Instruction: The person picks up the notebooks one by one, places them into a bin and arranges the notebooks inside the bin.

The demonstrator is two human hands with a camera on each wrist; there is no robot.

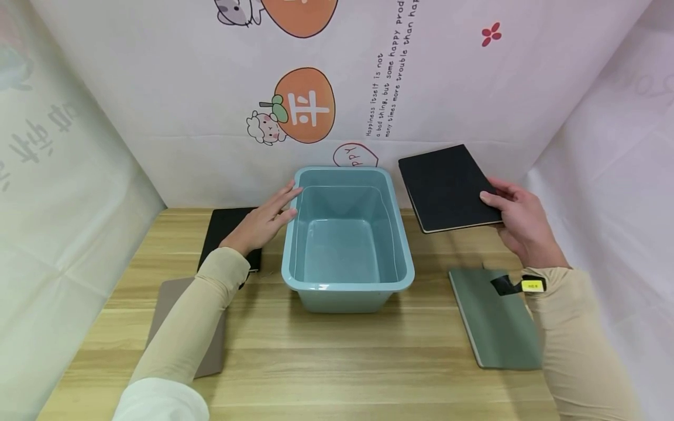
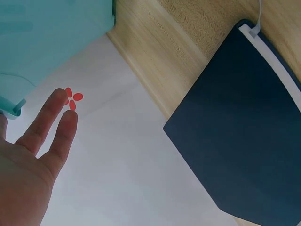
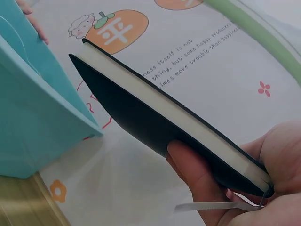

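Beside blue tub [image 1: 347, 245], left hand [image 1: 260, 225] fingers straight; right hand [image 1: 521, 225] clamped on half-hidden black notebook [image 1: 447, 187]

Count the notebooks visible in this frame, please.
4. A black notebook is held up in the right hand; a second black notebook lies under the left hand; a brown notebook lies under the left forearm; a green notebook lies front right.

A pale teal tub [image 1: 347, 240] sits on a light wood-grain counter [image 1: 337, 362]. The raised notebook [image 1: 447, 187] is black with cream page edges; others are black [image 1: 223, 231], taupe [image 1: 168, 304] and grey-green [image 1: 495, 321]. The white backdrop [image 1: 184, 88] carries orange fruit cartoons.
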